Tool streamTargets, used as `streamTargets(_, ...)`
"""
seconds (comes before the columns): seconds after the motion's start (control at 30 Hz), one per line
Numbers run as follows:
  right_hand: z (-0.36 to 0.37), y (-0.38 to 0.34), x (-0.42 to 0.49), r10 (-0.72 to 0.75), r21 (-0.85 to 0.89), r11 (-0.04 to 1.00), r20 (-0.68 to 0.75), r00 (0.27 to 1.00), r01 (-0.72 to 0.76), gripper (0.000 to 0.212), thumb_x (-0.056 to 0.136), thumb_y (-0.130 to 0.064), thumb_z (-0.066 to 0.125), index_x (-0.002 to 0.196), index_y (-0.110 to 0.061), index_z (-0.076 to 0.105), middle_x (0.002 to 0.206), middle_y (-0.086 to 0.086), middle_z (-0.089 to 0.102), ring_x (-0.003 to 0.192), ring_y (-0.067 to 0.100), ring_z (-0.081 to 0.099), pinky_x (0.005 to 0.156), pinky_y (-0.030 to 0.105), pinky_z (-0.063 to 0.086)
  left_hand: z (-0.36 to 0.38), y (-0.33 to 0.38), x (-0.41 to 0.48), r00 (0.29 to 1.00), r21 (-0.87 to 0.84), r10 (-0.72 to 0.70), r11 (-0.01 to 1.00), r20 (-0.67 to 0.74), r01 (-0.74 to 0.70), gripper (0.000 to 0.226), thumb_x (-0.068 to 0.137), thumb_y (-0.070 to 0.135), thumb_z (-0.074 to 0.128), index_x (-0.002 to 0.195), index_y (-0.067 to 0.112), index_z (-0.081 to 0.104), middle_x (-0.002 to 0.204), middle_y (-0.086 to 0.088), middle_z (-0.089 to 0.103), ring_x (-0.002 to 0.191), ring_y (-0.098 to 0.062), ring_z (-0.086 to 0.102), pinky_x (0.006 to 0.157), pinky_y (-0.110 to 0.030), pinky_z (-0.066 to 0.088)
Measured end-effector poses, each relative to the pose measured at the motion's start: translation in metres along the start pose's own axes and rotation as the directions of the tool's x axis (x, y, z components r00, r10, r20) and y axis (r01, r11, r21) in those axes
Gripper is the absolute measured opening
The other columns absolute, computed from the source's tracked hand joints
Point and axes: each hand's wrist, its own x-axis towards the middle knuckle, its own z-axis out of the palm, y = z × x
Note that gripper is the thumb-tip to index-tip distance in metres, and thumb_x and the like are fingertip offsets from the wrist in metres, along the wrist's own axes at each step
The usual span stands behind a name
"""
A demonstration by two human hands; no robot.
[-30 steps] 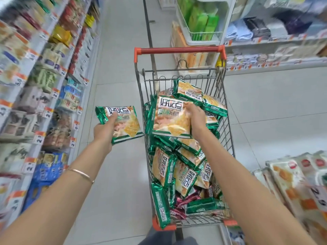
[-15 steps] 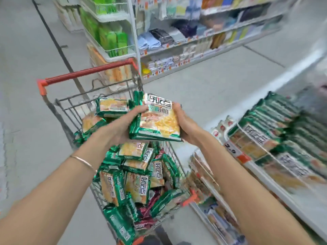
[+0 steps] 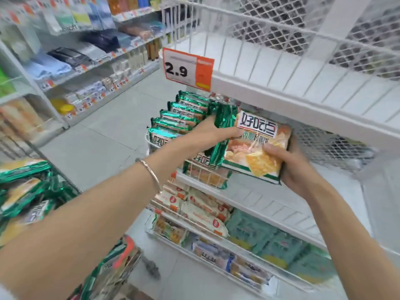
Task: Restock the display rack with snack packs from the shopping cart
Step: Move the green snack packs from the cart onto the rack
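Starting nearest, the shopping cart (image 3: 65, 180) stands at the near left, its wire basket heaped with green-edged snack packs (image 3: 23, 191). Both forearms reach from there toward the display rack (image 3: 281, 100) on the right, the left wrist wearing a thin bracelet (image 3: 151, 172). The right grip (image 3: 296, 167) is curled round the lower right corner of a pack (image 3: 257, 146), thumb on its printed face, holding it tilted just under the rack's upper shelf. The left grip (image 3: 212, 135) is closed on a second pack (image 3: 223, 131) turned edge-on against the first pack's left side, its thumb lying across the first pack's face. Just beyond the left grip, a row of packs (image 3: 181, 118) of the same kind stands upright in the rack's middle shelf. Below, pale packs (image 3: 199, 208) fill the lower shelves. An orange price tag (image 3: 187, 70) reading 2.9 hangs from the upper shelf's left end. Across the grey floor (image 3: 112, 135), the far shelves (image 3: 86, 61) carry blurred goods.
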Motion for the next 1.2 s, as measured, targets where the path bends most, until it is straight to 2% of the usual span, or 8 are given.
streamTargets(0.27, -0.13, 0.037, 0.023, -0.095, -0.288, 0.955, -0.075, 0.993, 0.069, 0.051, 0.069, 0.005, 0.081, 0.108, -0.023, 0.063, 0.097, -0.007, 0.077, 0.085, 0.011, 0.074, 0.071, 0.031, 0.061, 0.113, 0.021, 0.092, 0.984, 0.52, 0.123, 0.837, 0.126, -0.171, 0.122, 0.072, 0.035, 0.089, 0.158, 0.023, 0.003, 0.16, -0.005, 0.031, 0.138, -0.027, 0.043, 0.104, -0.028, 0.037)
streamTargets(0.47, -0.138, 0.108, 0.082, -0.172, -0.478, 0.875, -0.15, 0.974, 0.081, 0.077, 0.07, -0.017, 0.09, 0.125, -0.034, 0.04, 0.118, -0.001, 0.065, 0.11, 0.023, 0.063, 0.093, 0.042, 0.054, 0.127, -0.019, 0.148, 0.966, 0.864, 0.247, 0.468, 0.075, -0.187, 0.106, 0.071, 0.051, 0.083, 0.154, 0.016, 0.027, 0.157, -0.008, 0.037, 0.142, -0.029, 0.036, 0.117, -0.045, 0.028)
streamTargets(0.6, -0.137, 0.125, 0.102, -0.181, -0.421, 0.895, -0.043, 0.982, 0.147, 0.085, 0.071, 0.007, 0.083, 0.134, -0.019, 0.032, 0.118, -0.013, 0.055, 0.104, 0.004, 0.06, 0.074, 0.008, 0.048, 0.127, -0.033, 0.174, 0.98, 0.964, 0.165, 0.222, 0.11, -0.145, 0.135, 0.064, 0.074, 0.076, 0.16, 0.02, -0.002, 0.168, -0.003, -0.003, 0.154, -0.028, 0.002, 0.119, -0.066, 0.005)
streamTargets(0.8, -0.143, 0.135, 0.129, -0.154, -0.55, 0.826, -0.007, 0.988, 0.125, 0.101, 0.051, -0.035, 0.097, 0.136, -0.027, 0.043, 0.121, -0.013, 0.066, 0.11, 0.01, 0.066, 0.089, 0.035, 0.056, 0.13, -0.022, 0.191, 0.973, 0.988, 0.192, 0.055, 0.132, -0.145, 0.134, 0.063, 0.073, 0.076, 0.156, 0.038, -0.014, 0.168, -0.006, -0.007, 0.152, -0.038, -0.007, 0.11, -0.079, 0.005)
streamTargets(0.97, -0.128, 0.139, 0.147, -0.309, -0.576, 0.795, -0.113, 0.944, 0.192, 0.085, 0.067, -0.015, 0.091, 0.128, -0.031, 0.036, 0.108, -0.024, 0.06, 0.103, 0.008, 0.062, 0.083, 0.026, 0.048, 0.125, -0.036, 0.203, 0.972, 0.995, 0.23, 0.073, 0.05, -0.068, 0.127, 0.071, 0.065, 0.075, 0.156, 0.037, -0.015, 0.168, -0.001, -0.004, 0.153, -0.035, 0.0, 0.112, -0.074, 0.017)
streamTargets(1.07, -0.132, 0.139, 0.143, -0.357, -0.57, 0.791, -0.132, 0.925, 0.224, 0.122, 0.063, -0.03, 0.094, 0.154, -0.029, 0.012, 0.149, -0.007, 0.042, 0.137, 0.01, 0.042, 0.114, 0.038, 0.038, 0.113, -0.037, 0.202, 0.974, 0.981, 0.199, 0.135, 0.109, -0.137, 0.126, 0.071, 0.065, 0.077, 0.156, 0.04, -0.014, 0.168, 0.003, -0.007, 0.154, -0.03, -0.006, 0.112, -0.075, 0.01)
streamTargets(1.13, -0.138, 0.126, 0.141, -0.54, -0.748, 0.599, -0.112, 0.834, 0.287, 0.131, 0.066, -0.047, 0.088, 0.158, -0.022, -0.001, 0.165, 0.002, 0.007, 0.152, 0.021, 0.011, 0.123, 0.048, 0.016, 0.104, -0.035, 0.2, 0.98, 0.972, 0.161, 0.183, 0.119, -0.148, 0.128, 0.069, 0.062, 0.08, 0.157, 0.04, -0.011, 0.167, 0.005, -0.01, 0.154, -0.026, -0.01, 0.112, -0.074, 0.004)
streamTargets(1.2, -0.146, 0.114, 0.144, -0.662, -0.918, 0.182, 0.151, 0.734, 0.352, 0.123, 0.069, -0.06, 0.078, 0.158, -0.021, 0.003, 0.166, 0.011, 0.002, 0.153, 0.029, 0.003, 0.122, 0.055, 0.007, 0.098, -0.038, 0.201, 0.982, 0.973, 0.169, 0.203, 0.079, -0.113, 0.127, 0.069, 0.063, 0.079, 0.157, 0.04, -0.009, 0.167, 0.007, -0.011, 0.153, -0.028, -0.012, 0.111, -0.076, 0.002)
